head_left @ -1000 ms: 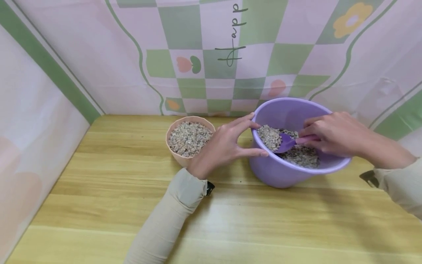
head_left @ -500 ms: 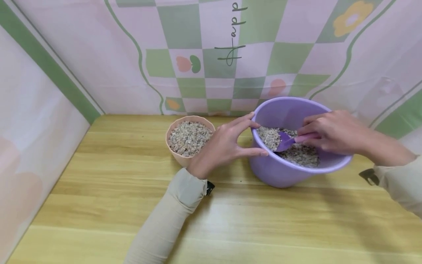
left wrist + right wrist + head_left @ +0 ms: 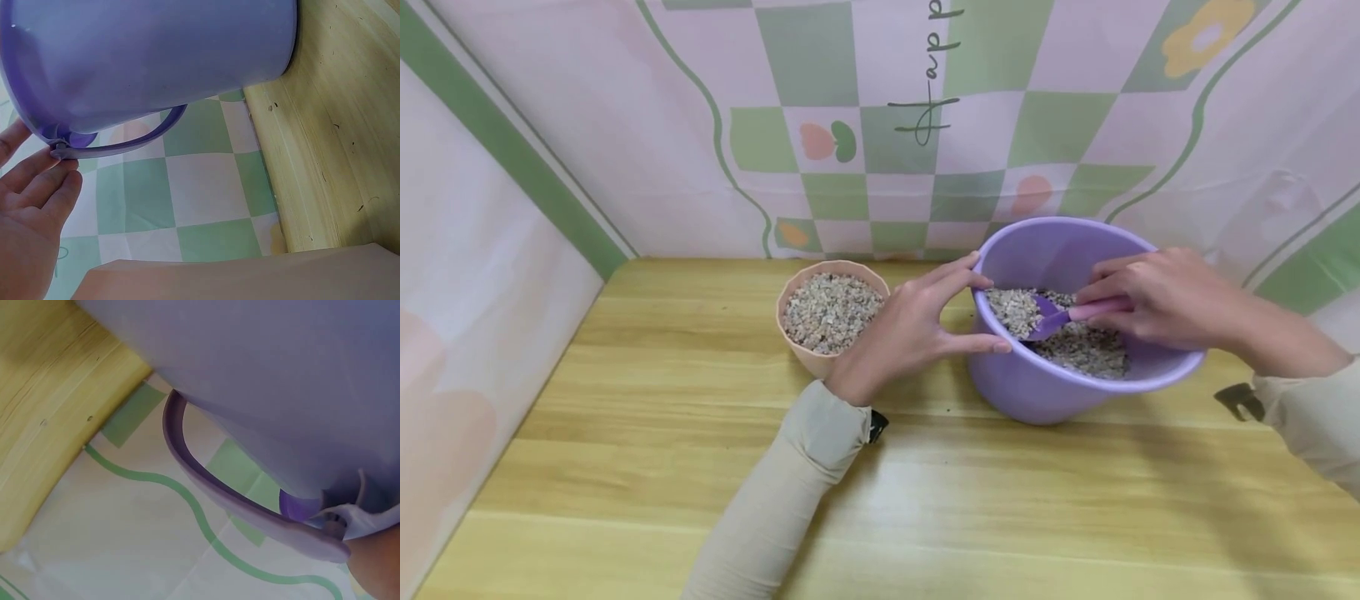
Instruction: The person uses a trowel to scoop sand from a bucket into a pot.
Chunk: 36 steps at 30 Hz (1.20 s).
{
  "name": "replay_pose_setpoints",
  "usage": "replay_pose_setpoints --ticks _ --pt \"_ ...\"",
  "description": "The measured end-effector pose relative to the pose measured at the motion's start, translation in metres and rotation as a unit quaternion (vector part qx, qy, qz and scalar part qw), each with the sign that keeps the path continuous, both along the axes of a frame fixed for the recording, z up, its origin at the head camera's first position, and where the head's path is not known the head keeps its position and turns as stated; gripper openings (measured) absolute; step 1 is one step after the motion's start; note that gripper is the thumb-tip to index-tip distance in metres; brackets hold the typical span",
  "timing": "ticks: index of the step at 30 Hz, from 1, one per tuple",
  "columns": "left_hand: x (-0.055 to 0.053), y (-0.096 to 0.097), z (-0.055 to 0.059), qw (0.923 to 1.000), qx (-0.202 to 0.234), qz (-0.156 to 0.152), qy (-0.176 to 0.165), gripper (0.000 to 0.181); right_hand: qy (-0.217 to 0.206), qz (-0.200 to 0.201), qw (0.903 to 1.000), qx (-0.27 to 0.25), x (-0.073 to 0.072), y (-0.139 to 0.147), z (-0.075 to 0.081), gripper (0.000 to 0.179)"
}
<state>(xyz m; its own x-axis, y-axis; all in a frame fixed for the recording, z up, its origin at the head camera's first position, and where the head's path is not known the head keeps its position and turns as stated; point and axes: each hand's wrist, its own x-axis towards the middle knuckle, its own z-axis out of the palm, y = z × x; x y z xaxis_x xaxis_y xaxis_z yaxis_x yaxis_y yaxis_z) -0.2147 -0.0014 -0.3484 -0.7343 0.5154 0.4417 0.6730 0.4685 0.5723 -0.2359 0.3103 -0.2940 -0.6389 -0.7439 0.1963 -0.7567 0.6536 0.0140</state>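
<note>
A purple plastic bucket (image 3: 1045, 400) with grey gravel (image 3: 1090, 350) in its bottom stands on the wooden table. My left hand (image 3: 917, 321) holds its left rim, thumb near the front and fingers near the back. In the left wrist view, the fingers (image 3: 47, 175) touch the rim beside the bucket's side handle (image 3: 137, 140). Inside the bucket, my right hand (image 3: 1165, 300) grips the pink handle of a small purple shovel (image 3: 1051, 323). Its blade lies at a heap of lighter gravel (image 3: 1013, 312) by the left wall; the blade's tip is hidden.
A peach-coloured bowl (image 3: 808, 360), filled with gravel nearly to the rim, stands left of the bucket, partly behind my left wrist. A patterned cloth (image 3: 827, 67) hangs behind the wooden table (image 3: 647, 467). A few stray grains lie on the tabletop.
The shovel and right hand shift only slightly, with the blade turning a little at the gravel heap. The left hand stays on the rim. The whole head view drifts up slightly.
</note>
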Motion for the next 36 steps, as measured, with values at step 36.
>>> replay_pose_setpoints --ticks 36 --pt "-0.0015 -0.0002 -0.0004 1.0000 -0.001 -0.004 -0.004 0.067 0.025 0.010 0.9972 -0.070 0.0047 0.0104 0.0017 0.037"
